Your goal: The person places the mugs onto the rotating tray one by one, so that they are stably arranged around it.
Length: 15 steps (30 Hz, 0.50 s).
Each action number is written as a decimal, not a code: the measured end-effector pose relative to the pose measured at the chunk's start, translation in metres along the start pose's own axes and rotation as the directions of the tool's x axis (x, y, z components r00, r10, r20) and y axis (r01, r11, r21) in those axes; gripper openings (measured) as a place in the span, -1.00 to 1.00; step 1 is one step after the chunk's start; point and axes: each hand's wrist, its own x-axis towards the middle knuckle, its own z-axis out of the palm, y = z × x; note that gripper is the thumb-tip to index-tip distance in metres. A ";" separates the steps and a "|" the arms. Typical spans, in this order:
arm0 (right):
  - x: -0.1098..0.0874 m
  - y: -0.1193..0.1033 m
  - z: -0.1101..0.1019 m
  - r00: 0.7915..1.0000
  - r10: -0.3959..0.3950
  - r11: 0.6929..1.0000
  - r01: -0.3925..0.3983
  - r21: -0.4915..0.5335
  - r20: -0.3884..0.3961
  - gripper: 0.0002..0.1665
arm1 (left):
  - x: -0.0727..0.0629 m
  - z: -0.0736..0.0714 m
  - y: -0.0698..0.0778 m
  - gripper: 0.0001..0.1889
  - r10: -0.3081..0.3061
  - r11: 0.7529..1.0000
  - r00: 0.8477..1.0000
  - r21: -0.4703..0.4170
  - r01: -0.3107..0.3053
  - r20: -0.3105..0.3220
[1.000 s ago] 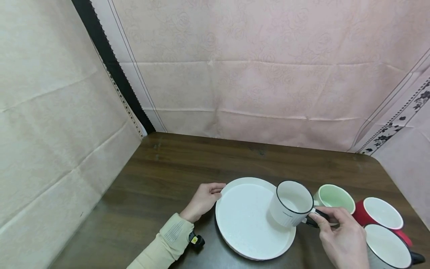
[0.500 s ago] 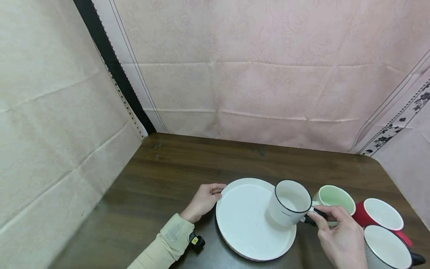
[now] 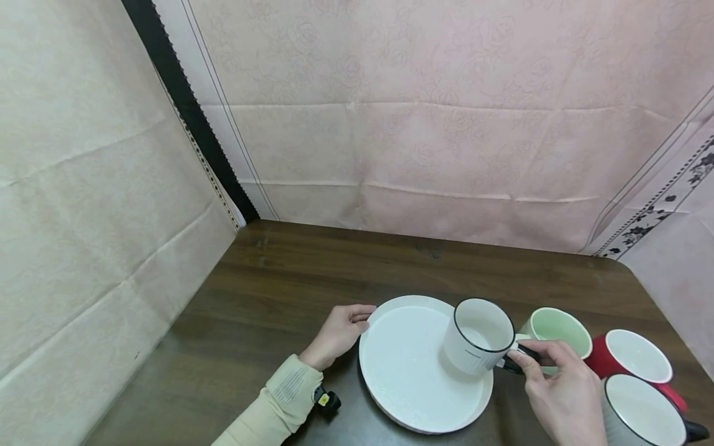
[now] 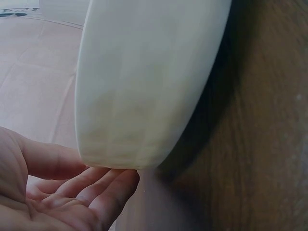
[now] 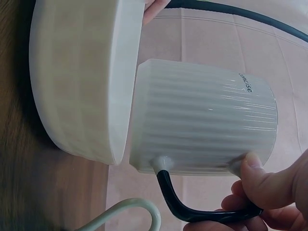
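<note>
My right hand [image 3: 564, 387] pinches the black handle [image 5: 180, 207] of a white mug [image 3: 478, 347] with a dark rim and fluted sides. In the head view the mug overlaps the right part of a round white plate [image 3: 415, 396]. From the right wrist, its base appears right by the rim of the plate, which has a tall side wall [image 5: 72, 86]. My left hand [image 3: 339, 331] touches the plate's left edge, fingertips and thumb against its outer side. In the left wrist view the fingers [image 4: 113, 192] reach up to the plate's wall.
Right of the plate stand a light green mug [image 3: 555, 331], a red mug [image 3: 630, 356] with a white inside, and another white mug [image 3: 641, 412] with a black handle. All rest on a dark wooden table [image 3: 290, 266]. Pale patterned cloth [image 3: 418, 124] hangs behind.
My right hand has drifted slightly to the left with the white mug. The left hand stays at the plate's edge.
</note>
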 end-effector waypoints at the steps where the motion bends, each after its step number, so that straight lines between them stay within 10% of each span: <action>1: 0.000 0.000 0.000 1.000 -0.004 1.000 0.004 0.000 -0.002 -0.69 | 0.000 0.000 0.000 -0.66 0.001 1.000 1.000 -0.002 -0.001 0.000; 15: 0.001 0.001 0.003 1.000 0.016 1.000 -0.017 0.024 0.020 -0.69 | 0.002 0.001 -0.001 -0.66 0.015 1.000 1.000 0.000 -0.015 -0.005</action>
